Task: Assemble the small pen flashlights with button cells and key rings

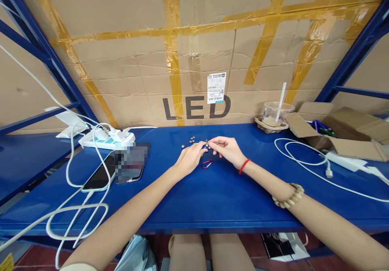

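My left hand (189,157) rests low over the blue table, its fingers closed around something too small to make out. Close beside it, my right hand (227,148) pinches with thumb and forefinger at nearly the same spot. Between the fingertips a few small shiny metal pieces (207,144) show in part; which hand holds which I cannot tell. Several small round metal pieces (192,140) lie on the table just behind my left hand. A red carabiner (207,164) lies flat on the table, in front of and below both hands.
On the left are a white power strip (106,139), a phone (100,173), a dark phone-like slab (133,163) and looping white cables. To the right stand a plastic cup (275,112) with a straw, an open cardboard box (349,141) and a white cable. Taped cardboard (136,72) walls the back.
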Action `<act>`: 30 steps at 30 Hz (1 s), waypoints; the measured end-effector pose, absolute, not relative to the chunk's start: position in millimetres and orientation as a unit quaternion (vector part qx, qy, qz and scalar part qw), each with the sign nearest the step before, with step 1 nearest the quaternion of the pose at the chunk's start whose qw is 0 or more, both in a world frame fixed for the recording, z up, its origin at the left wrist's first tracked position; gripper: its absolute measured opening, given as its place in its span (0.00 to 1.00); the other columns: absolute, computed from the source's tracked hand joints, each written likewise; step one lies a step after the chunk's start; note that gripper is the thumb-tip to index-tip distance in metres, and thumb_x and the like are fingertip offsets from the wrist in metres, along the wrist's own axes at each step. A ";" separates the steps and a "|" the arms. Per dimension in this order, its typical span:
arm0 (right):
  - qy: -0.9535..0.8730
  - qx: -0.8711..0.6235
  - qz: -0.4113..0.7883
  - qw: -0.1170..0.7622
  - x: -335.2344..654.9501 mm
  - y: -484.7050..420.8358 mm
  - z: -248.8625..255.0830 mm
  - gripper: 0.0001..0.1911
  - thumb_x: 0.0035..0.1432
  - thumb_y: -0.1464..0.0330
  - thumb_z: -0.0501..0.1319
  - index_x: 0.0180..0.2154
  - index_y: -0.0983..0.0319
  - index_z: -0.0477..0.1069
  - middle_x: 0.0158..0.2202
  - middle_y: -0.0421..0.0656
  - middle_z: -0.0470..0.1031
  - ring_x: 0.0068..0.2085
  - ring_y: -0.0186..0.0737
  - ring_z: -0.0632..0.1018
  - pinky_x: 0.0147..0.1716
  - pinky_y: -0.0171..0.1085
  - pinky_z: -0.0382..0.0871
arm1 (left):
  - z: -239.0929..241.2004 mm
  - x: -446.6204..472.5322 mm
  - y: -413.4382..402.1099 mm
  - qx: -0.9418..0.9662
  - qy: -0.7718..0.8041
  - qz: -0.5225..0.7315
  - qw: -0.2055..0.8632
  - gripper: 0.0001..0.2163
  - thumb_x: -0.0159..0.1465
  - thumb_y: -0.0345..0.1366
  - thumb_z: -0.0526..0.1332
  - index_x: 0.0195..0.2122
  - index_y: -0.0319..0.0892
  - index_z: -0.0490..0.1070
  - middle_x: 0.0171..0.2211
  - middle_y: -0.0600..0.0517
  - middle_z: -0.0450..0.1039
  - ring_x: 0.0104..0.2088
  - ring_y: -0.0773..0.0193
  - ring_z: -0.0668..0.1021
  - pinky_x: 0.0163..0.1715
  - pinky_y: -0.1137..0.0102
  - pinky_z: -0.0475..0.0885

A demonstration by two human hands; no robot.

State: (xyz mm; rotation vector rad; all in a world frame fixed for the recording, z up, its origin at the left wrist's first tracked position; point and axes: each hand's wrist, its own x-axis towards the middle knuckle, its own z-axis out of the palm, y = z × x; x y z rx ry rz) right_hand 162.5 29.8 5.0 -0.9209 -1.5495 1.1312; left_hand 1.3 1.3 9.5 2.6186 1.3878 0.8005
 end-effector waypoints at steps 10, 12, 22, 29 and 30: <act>-0.646 -0.372 0.472 0.470 163.8 28.4 8.8 0.16 0.42 0.59 0.63 0.30 0.65 0.71 0.23 0.41 0.71 0.17 0.26 0.66 0.12 0.27 0.56 | 8.1 4.0 2.9 0.844 0.462 0.269 0.048 0.07 0.64 0.36 0.48 0.41 0.43 0.58 0.38 0.52 0.70 0.39 0.63 0.73 0.37 0.71 0.67; -0.652 -0.374 0.472 0.461 164.6 28.2 9.7 0.16 0.41 0.59 0.64 0.29 0.65 0.72 0.23 0.41 0.71 0.18 0.27 0.66 0.12 0.27 0.56 | 7.3 3.8 3.6 0.846 0.457 0.271 0.036 0.07 0.64 0.35 0.47 0.41 0.43 0.59 0.37 0.52 0.70 0.38 0.63 0.73 0.38 0.71 0.67; -0.612 -0.398 0.563 0.388 172.2 33.9 7.8 0.16 0.39 0.60 0.66 0.28 0.65 0.73 0.18 0.37 0.66 0.18 0.24 0.64 0.12 0.25 0.52 | 3.6 1.4 6.4 0.855 0.425 0.297 0.009 0.09 0.64 0.33 0.47 0.43 0.41 0.62 0.38 0.49 0.70 0.39 0.63 0.72 0.40 0.68 0.66; -0.574 -0.427 0.595 0.366 171.3 32.9 6.9 0.17 0.38 0.60 0.66 0.28 0.64 0.70 0.20 0.35 0.65 0.17 0.22 0.63 0.10 0.23 0.51 | 2.2 -0.6 5.4 0.864 0.375 0.335 0.034 0.11 0.64 0.34 0.47 0.46 0.42 0.62 0.45 0.49 0.68 0.46 0.64 0.70 0.47 0.68 0.63; -0.584 -0.421 0.582 0.379 170.7 32.5 6.9 0.17 0.39 0.59 0.66 0.29 0.64 0.69 0.22 0.36 0.67 0.17 0.22 0.64 0.10 0.22 0.52 | 1.7 -0.4 5.8 0.862 0.375 0.339 0.039 0.10 0.64 0.34 0.47 0.45 0.42 0.62 0.45 0.49 0.68 0.46 0.64 0.70 0.47 0.68 0.63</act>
